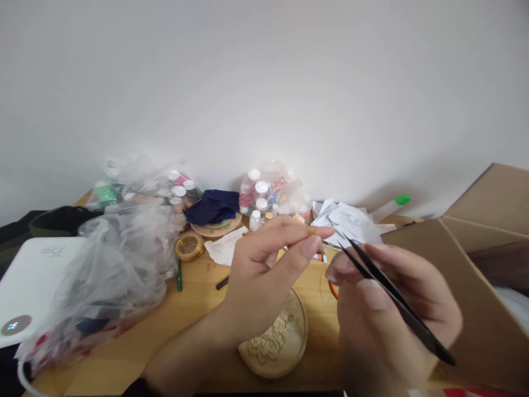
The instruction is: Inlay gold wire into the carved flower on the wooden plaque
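Observation:
My left hand (268,264) is raised above the table, thumb and index finger pinched on a tiny gold piece (314,231), perhaps bent wire; its shape is too small to make out. In my right hand (397,309) is a pair of black tweezers (388,286). Their tips are slightly apart and point up and left, just right of my left fingertips. Below my left hand lies a round wooden disc (303,336) with a gold wire flower pattern (268,342), partly hidden by that hand and wrist.
A gold wire spool (189,246) lies left of my hands. Behind are a dark blue cloth (215,205), bagged bottles (264,190) and paper drawings (347,220). A cardboard box (475,292) stands close on the right. Crumpled plastic bags (124,259) and a white power bank (37,281) are at left.

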Motion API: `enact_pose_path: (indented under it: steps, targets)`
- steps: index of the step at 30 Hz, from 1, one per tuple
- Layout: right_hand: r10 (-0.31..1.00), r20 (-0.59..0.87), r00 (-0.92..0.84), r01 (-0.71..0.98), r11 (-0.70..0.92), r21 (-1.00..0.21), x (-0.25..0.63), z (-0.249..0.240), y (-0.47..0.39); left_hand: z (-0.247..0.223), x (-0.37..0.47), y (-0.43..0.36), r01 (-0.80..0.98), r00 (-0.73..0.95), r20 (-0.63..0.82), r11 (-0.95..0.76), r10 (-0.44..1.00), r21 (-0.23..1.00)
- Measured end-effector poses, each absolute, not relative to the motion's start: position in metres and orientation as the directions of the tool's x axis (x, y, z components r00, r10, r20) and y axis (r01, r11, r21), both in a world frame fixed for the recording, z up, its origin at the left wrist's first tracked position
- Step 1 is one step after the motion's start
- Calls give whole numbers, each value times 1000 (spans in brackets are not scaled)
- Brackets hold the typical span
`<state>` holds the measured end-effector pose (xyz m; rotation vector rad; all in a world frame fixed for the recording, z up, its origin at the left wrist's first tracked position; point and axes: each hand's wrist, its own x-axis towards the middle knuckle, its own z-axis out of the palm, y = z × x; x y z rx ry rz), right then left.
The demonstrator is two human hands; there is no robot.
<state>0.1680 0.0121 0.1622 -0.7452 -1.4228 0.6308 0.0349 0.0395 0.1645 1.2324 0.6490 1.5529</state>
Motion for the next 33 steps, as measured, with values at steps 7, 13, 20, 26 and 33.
enact_pose_path:
  steps: [7,13,20,26,33]
  targets:
    - [701,706,100,-14,710,-704,161,155,21,171,32,35,-325,39,450,-414,892,850]
    - [681,719,137,81,716,-693,160,154,22,173,32,35,-391,78,460,-397,885,830]
    - [672,732,112,18,735,-678,159,155,25,170,30,34,-416,135,467,-378,874,827]
    - [681,727,82,11,729,-684,161,154,24,170,29,34,-405,146,464,-375,874,834]
    - [642,757,120,57,757,-651,159,154,26,169,29,34,-412,176,455,-355,873,839]
